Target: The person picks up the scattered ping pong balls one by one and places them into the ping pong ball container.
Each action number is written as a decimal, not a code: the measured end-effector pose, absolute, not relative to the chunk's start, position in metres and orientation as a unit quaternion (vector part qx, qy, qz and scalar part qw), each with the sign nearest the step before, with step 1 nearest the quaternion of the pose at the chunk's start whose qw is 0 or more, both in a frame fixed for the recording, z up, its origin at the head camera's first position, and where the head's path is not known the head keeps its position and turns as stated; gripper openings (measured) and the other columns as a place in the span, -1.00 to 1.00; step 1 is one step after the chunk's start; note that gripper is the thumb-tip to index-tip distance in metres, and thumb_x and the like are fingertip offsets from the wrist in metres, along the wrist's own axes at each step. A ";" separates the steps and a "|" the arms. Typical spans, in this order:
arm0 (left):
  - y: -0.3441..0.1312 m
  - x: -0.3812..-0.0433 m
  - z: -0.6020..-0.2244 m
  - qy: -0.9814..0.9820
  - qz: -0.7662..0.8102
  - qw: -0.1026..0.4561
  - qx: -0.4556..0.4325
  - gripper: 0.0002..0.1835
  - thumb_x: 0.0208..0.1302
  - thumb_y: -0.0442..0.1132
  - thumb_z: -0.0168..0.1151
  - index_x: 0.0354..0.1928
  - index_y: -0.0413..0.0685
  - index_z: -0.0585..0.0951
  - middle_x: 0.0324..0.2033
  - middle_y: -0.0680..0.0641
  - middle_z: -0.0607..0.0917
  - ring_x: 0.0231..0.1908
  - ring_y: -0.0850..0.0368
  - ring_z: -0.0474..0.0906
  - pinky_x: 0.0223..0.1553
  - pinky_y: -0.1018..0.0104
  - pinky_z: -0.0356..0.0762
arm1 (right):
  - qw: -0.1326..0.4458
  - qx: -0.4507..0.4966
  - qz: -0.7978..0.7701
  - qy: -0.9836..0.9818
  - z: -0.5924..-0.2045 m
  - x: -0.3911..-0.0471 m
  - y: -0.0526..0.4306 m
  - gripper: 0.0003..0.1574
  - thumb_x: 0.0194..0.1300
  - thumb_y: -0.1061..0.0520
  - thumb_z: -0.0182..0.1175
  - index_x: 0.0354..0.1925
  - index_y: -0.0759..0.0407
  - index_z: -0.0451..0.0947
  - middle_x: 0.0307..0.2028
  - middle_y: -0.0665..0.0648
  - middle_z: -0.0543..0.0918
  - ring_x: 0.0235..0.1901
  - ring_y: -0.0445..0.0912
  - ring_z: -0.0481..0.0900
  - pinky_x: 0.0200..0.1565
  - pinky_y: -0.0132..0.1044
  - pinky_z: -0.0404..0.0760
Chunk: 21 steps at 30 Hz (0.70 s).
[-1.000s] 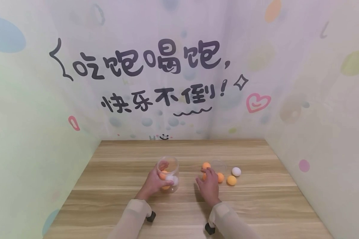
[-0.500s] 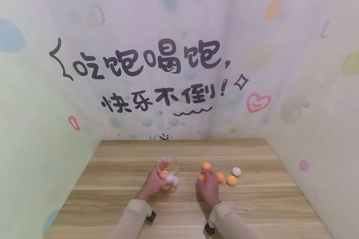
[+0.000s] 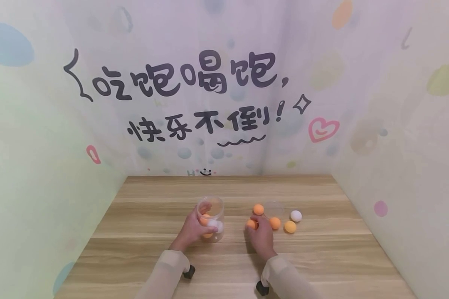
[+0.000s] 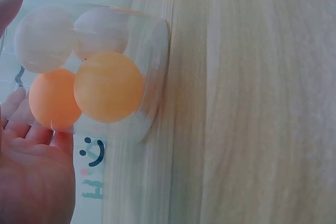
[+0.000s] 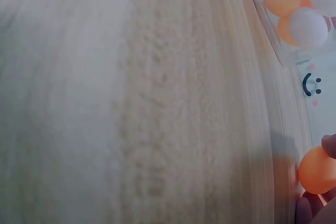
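My left hand (image 3: 193, 228) grips a clear plastic jar (image 3: 210, 207) that stands upright on the table. Inside lie several orange and white ping-pong balls; a yellowish-orange ball (image 4: 108, 87) and a white ball (image 4: 44, 39) show through the wall in the left wrist view. To the right, my right hand (image 3: 262, 236) pinches an orange ping-pong ball (image 3: 251, 224) between thumb and fingers, low over the wood. In the right wrist view this orange ball (image 5: 318, 170) appears at the right edge, with fingertips above and below it.
Beyond and beside my right hand lie an orange ball (image 3: 258, 209), another orange ball (image 3: 275, 223), a yellow-orange ball (image 3: 289, 227) and a white ball (image 3: 296, 216). A clear round lid (image 3: 275, 206) lies among them. Printed fabric walls (image 3: 232, 162) border the wooden table (image 3: 153, 191).
My right hand's fingers have come together on the orange ball, which has shifted slightly left. The left hand and jar have kept their place.
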State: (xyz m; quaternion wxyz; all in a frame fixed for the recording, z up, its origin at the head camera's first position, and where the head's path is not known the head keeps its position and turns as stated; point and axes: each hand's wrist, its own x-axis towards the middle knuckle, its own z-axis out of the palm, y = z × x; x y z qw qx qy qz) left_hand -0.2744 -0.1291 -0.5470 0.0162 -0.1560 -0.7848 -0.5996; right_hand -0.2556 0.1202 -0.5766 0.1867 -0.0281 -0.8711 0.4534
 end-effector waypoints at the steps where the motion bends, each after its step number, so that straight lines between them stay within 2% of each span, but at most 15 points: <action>1: -0.129 -0.274 -0.548 -0.784 -0.601 0.015 -0.156 -0.10 -0.20 -0.30 0.64 0.27 -0.04 0.39 0.28 -0.18 0.45 0.30 -0.13 0.31 0.26 -0.06 0.30 | 0.182 -0.031 0.457 -0.870 -0.577 -0.255 0.120 -0.62 0.06 0.35 0.35 -0.08 0.31 0.61 -0.07 0.26 0.63 -0.03 0.13 0.54 0.03 0.05 0.51; 5: -0.127 -0.273 -0.547 -0.783 -0.603 0.010 -0.153 -0.08 -0.19 -0.36 0.62 0.29 -0.12 0.37 0.28 -0.20 0.44 0.32 -0.14 0.29 0.28 -0.04 0.28 | 0.161 -0.034 0.469 -0.868 -0.578 -0.253 0.121 -0.60 0.07 0.35 0.34 -0.05 0.31 0.60 -0.06 0.27 0.63 -0.02 0.13 0.55 0.04 0.06 0.51; 12: -0.126 -0.266 -0.535 -0.780 -0.606 0.005 -0.159 -0.09 -0.15 -0.45 0.57 0.31 -0.27 0.31 0.29 -0.34 0.39 0.32 -0.28 0.25 0.28 -0.14 0.23 | 0.128 -0.020 0.470 -0.873 -0.582 -0.255 0.122 -0.59 0.07 0.31 0.39 -0.04 0.26 0.62 -0.04 0.21 0.65 0.00 0.11 0.55 0.09 0.06 0.49; 21: -0.128 -0.273 -0.549 -0.779 -0.608 0.018 -0.155 -0.09 -0.21 -0.35 0.63 0.27 -0.05 0.39 0.27 -0.19 0.46 0.31 -0.13 0.31 0.27 -0.04 0.29 | 0.134 0.002 0.465 -0.875 -0.583 -0.254 0.121 -0.57 0.03 0.28 0.44 -0.07 0.25 0.62 -0.12 0.19 0.67 -0.11 0.08 0.58 -0.02 0.03 0.52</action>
